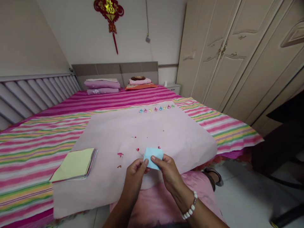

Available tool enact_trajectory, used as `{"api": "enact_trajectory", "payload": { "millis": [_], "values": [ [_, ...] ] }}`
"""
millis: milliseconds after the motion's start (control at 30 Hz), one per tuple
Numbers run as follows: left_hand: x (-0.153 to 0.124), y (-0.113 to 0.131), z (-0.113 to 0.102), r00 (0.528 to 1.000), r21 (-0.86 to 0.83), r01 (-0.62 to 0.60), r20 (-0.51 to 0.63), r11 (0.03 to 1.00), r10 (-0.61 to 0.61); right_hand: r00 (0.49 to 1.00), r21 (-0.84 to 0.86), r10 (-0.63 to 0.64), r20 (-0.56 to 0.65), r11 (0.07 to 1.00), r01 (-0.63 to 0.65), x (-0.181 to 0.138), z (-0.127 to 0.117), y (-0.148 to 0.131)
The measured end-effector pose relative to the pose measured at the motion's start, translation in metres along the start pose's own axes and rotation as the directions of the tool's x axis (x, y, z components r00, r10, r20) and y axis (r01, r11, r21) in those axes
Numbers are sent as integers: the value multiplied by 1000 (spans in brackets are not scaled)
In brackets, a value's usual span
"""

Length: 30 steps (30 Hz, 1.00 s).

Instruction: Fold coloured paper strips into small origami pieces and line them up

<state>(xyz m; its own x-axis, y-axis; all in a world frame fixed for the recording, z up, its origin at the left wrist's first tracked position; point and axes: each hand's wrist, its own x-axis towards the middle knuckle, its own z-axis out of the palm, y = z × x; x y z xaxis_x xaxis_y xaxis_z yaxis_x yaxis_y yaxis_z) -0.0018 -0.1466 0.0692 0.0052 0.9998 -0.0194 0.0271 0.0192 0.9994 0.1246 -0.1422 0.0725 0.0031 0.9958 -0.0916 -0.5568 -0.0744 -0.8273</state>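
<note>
Between my two hands is a small folded square of light blue paper point(154, 155), held above the near part of a pale sheet point(106, 136). My left hand point(136, 171) pinches its lower left edge with the thumb on top. My right hand point(169, 169) grips the right side, its thumb lying across the paper's face. The fingers beneath the paper are mostly hidden. To the left lies a stack of coloured paper point(73, 164), pale yellow on top. Along the sheet's far edge stands a row of several small folded paper pieces point(155, 109) in blue, pink, yellow and green.
The sheet lies over a striped bed cover point(30, 148) and has small red printed marks. Folded bedding point(102, 85) sits by the headboard point(139, 68). A wardrobe point(228, 53) stands at right, a slatted rail point(38, 91) at left. A dark chair-like shape point(282, 148) is at right.
</note>
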Motion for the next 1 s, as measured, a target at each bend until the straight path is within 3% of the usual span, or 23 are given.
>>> {"api": "enact_trajectory", "payload": {
  "millis": [500, 667, 767, 1000],
  "values": [
    [-3, 20, -19, 1000, 8, 6, 24, 1000, -6, 999, -4, 47, 27, 999, -47, 2, 3, -16],
    [-6, 18, -20, 999, -15, 17, 47, 1000, -17, 987, 2, 91, 134, 996, -92, -3, 6, -10],
    [-7, 15, -21, 998, 3, 11, 59, 1000, -11, 987, -4, 102, 124, 995, -102, -5, 4, -1],
    [-4, 2, -24, 998, -75, 50, -36, 996, -52, 986, -23, 135, 102, 991, -133, -11, 4, 7]
  ]
}}
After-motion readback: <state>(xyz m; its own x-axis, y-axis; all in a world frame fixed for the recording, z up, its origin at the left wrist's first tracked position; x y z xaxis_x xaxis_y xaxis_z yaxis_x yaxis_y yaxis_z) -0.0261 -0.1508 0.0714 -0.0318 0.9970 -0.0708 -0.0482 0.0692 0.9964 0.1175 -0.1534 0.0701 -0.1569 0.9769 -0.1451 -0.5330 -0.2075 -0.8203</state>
